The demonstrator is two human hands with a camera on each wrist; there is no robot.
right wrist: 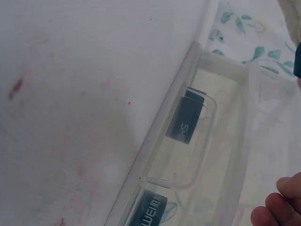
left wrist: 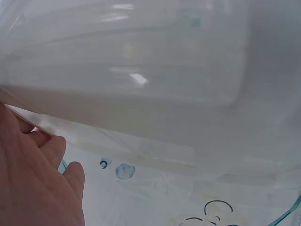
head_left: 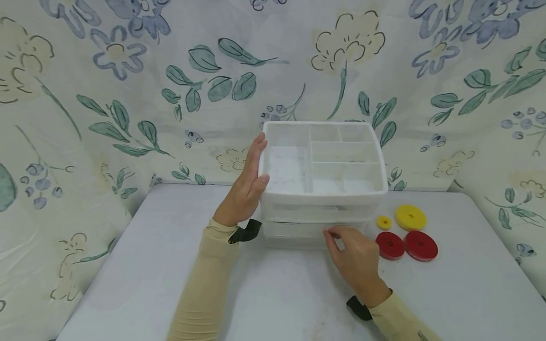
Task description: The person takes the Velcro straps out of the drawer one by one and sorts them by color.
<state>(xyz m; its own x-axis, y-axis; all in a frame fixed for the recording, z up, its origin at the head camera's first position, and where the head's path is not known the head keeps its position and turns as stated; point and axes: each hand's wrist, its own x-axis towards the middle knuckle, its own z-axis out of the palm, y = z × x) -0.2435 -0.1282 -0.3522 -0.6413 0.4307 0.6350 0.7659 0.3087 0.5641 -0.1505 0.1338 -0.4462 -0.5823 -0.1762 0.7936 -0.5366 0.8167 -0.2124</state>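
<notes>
A white plastic drawer organizer point(head_left: 324, 196) stands at the back of the table, its top tray divided into compartments and its drawers translucent below. My left hand point(head_left: 245, 192) rests along its left side, fingers extended up the wall; in the left wrist view that hand point(left wrist: 40, 174) lies beside the glossy plastic. At the front, my right hand point(head_left: 356, 258) has thumb and forefinger together at the lower drawer point(head_left: 294, 235), pinching its upper edge. Curled fingertips point(right wrist: 277, 209) show in the right wrist view. Dark blue lettered pieces point(right wrist: 186, 117) show through a clear drawer front there.
Right of the organizer lie a large yellow disc point(head_left: 410, 218), a small yellow disc point(head_left: 384, 222) and two red discs point(head_left: 421, 246). A white surface point(head_left: 141, 265) covers the table. Flower-printed cloth point(head_left: 170, 94) hangs behind and at the sides.
</notes>
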